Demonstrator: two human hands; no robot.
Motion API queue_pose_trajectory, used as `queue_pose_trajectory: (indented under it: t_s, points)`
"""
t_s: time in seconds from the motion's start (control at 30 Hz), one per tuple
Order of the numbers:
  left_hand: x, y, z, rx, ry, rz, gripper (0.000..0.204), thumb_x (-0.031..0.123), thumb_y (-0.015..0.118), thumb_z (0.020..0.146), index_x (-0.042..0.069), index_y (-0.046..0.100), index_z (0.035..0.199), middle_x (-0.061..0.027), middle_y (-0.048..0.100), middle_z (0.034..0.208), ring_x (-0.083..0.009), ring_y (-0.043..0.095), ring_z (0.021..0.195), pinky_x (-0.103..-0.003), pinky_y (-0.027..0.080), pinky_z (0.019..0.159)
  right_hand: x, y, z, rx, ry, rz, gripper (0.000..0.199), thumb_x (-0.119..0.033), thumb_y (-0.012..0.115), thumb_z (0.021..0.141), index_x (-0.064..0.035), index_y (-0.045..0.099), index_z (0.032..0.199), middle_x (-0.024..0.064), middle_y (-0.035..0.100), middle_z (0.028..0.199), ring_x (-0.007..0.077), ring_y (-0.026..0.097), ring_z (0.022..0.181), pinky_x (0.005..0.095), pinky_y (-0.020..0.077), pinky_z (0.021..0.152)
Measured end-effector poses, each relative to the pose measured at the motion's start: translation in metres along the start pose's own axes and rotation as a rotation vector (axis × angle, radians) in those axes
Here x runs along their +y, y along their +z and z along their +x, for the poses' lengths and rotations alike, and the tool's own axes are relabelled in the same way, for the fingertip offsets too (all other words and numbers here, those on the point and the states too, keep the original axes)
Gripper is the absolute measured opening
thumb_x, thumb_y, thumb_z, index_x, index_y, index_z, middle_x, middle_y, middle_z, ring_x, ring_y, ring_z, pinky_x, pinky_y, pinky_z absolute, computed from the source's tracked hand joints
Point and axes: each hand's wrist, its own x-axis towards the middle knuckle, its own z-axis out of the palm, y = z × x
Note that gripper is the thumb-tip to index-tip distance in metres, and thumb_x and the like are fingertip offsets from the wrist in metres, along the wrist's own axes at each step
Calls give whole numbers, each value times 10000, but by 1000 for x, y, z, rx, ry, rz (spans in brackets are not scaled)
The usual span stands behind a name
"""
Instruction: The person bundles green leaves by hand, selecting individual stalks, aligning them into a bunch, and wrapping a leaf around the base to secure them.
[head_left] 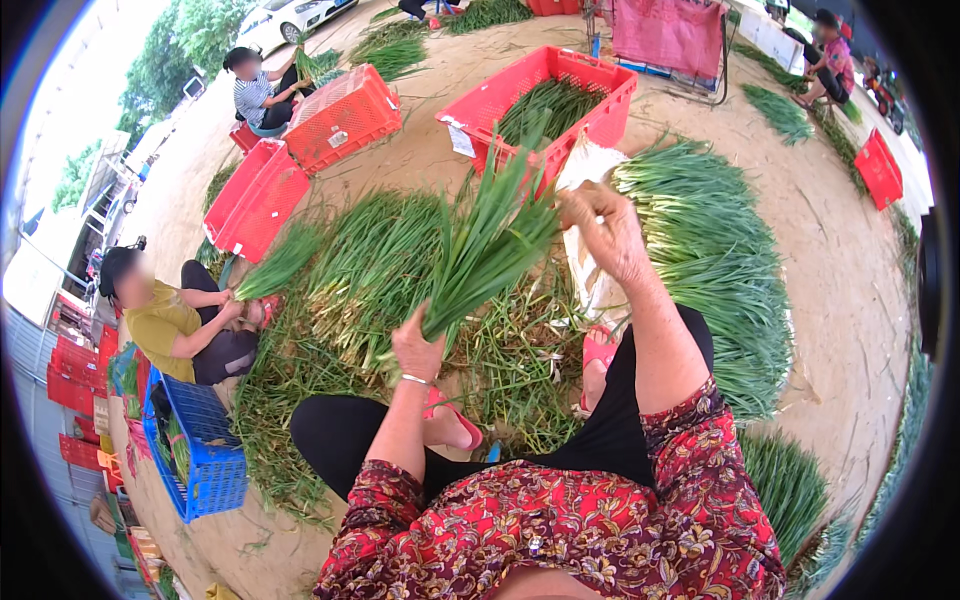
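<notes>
My left hand [416, 350] is wrapped round the pale stem ends of a bunch of garlic chives [492, 240], whose long green leaves fan up and to the right. Beside the leaf tips, my right hand [606, 228] is closed, its fingers curled together. A small white spot shows at those fingers, and whether they pinch a leaf is hidden. Below the bunch, a loose heap of garlic chives [375, 265] covers the ground, with trimmed leaves and stalks [515, 370] strewn between my feet. To the right, a large pile of neatly laid garlic chives [710, 270] has its pale ends toward me.
A red crate [478, 103] partly filled with greens stands ahead. Further red crates [262, 200] are at the left, near a blue crate [208, 450]. A person in yellow [165, 320] sits close on the left, holding greens. Other people sit farther off. A white sack [590, 165] lies beside the pile.
</notes>
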Motion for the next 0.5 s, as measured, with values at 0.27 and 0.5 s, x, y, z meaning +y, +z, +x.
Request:
queue_pose_trajectory:
  t_s: [0.27,0.5]
  points:
    - [12,-157,71,249,460,729,703,67,703,645,245,577,1313,-41,640,932,-236,594,896,-392,388,854,21,-26,8,174,197,-134,107,-111,590,889,-11,607,923,132,592,670,256,562,593,371,450,601]
    - [9,-198,64,323,505,903,558,181,688,753,235,594,1300,-18,638,949,-206,588,896,-368,377,800,41,-17,6,163,-3,-421,171,-217,660,861,-54,653,910,106,630,665,288,629,614,406,495,613]
